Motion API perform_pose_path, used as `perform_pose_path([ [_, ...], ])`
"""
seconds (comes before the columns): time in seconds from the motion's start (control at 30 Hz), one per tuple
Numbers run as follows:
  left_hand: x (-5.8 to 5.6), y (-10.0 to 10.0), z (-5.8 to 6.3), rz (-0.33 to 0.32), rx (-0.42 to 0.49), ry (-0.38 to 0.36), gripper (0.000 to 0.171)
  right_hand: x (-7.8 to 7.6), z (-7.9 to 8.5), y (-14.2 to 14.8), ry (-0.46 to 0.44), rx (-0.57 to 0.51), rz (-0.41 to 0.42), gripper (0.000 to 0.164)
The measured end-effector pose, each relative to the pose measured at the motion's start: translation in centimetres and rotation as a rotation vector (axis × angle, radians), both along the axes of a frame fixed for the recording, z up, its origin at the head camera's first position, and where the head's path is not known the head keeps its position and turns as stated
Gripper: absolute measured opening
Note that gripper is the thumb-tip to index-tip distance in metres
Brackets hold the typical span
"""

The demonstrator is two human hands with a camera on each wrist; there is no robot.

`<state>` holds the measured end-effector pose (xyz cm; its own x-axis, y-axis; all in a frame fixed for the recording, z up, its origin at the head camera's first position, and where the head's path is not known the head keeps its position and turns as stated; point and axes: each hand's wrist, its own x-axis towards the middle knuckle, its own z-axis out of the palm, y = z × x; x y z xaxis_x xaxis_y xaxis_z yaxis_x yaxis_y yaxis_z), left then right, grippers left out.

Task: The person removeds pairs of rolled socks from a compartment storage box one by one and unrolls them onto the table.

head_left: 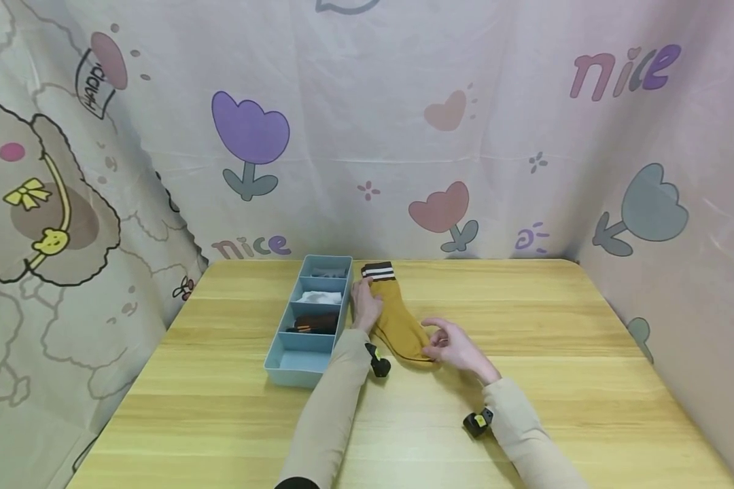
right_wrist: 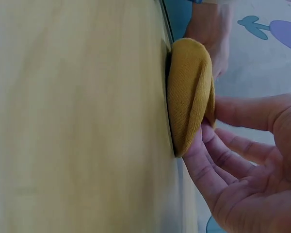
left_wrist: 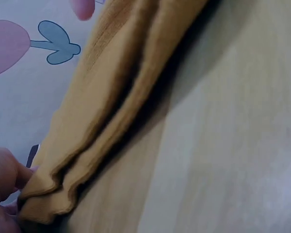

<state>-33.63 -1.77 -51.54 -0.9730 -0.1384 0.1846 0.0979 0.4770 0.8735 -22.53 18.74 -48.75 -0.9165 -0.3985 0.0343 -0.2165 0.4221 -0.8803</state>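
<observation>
A pair of mustard-yellow socks (head_left: 397, 316), one laid over the other, lies on the table with dark, white-striped cuffs at the far end. Beside the cuffs, my left hand (head_left: 365, 304) pinches the near-left edge; in the left wrist view its fingers (left_wrist: 5, 177) bend at the end of the two folded layers. At the toe end, my right hand (head_left: 459, 348) pinches the fabric. The right wrist view shows its thumb (right_wrist: 247, 114) on one side of the rounded toe (right_wrist: 189, 97) and fingers on the other.
Left of the socks stands a blue divided box (head_left: 300, 377), close against my left forearm. Its compartments hold a white cloth (head_left: 320, 297), a dark brown item (head_left: 318, 322) and greyish items (head_left: 328, 273); the nearest one shows its bare bottom. A patterned curtain (head_left: 355, 136) hangs behind the table.
</observation>
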Motion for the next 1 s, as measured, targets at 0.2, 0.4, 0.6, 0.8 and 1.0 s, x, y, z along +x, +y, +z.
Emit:
perform_pose_path([
  [0.2,0.2,0.2,1.0,0.021,-0.084,-0.02,0.046,0.1,0.1,-0.1,-0.074,-0.066,-0.011,0.059],
  [0.4,-0.2,-0.1,1.4,0.041,-0.139,-0.023,0.049,0.3,0.1,-0.3,-0.064,-0.128,0.005,0.057],
  [0.6,-0.4,-0.2,2.0,0.034,-0.088,-0.022,0.051,0.4,0.1,-0.5,-0.092,-0.206,-0.019,0.057],
  [0.8,-0.1,-0.2,2.2,0.016,-0.108,-0.008,0.045,0.6,0.1,-0.4,-0.114,-0.243,-0.056,0.058],
  [1.0,0.1,-0.2,2.0,0.018,-0.055,-0.025,0.043,0.8,0.0,-0.2,-0.13,-0.268,-0.052,0.058],
])
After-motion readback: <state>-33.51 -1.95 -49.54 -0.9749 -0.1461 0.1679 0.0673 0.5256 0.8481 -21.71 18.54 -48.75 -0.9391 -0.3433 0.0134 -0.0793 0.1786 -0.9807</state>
